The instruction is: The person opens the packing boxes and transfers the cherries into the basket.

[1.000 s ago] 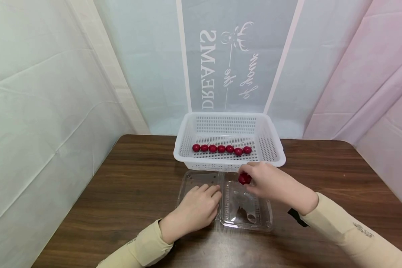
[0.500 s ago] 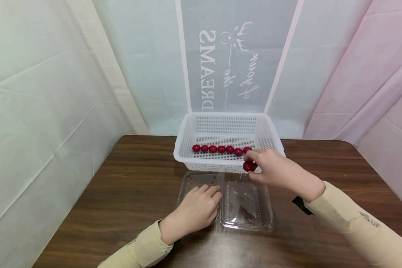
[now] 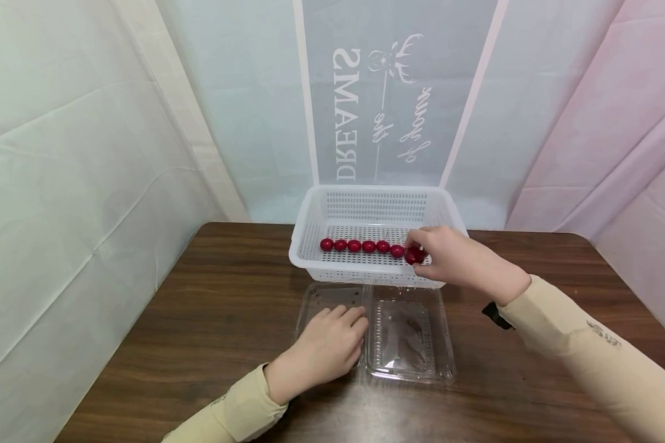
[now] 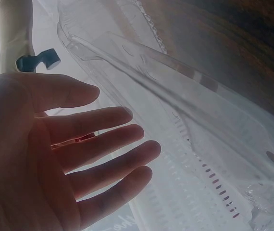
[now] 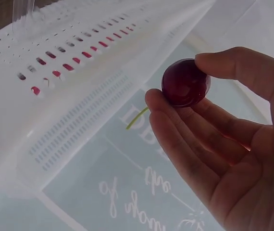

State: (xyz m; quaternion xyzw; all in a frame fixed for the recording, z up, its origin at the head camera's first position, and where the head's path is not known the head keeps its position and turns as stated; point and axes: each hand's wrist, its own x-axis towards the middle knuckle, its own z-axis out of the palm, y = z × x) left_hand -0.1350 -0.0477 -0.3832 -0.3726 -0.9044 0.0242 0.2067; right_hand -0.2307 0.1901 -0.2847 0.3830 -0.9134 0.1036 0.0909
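Between thumb and fingertips my right hand [image 3: 457, 257] pinches a dark red cherry [image 5: 185, 83]; a short green stem [image 5: 137, 118] shows beside the fingers in the right wrist view. The hand is over the front right part of a white perforated basket [image 3: 449, 212]. Inside it lies a row of several red cherries [image 3: 354, 246], its right end hidden by the held one. My left hand [image 3: 322, 344] rests over the left half of an unfolded clear plastic clamshell box [image 3: 401, 369], fingers extended and holding nothing in the left wrist view.
The dark wooden table [image 3: 210, 295] carries the basket at its back edge, with the box right in front of it. Behind the basket hangs a pale curtain [image 3: 399, 123] with printed lettering. White cloth [image 3: 88, 184] hangs along the left side.
My right hand has carried the cherry from above the box's right half up and away into the basket's front right area. My left hand has stayed in place.
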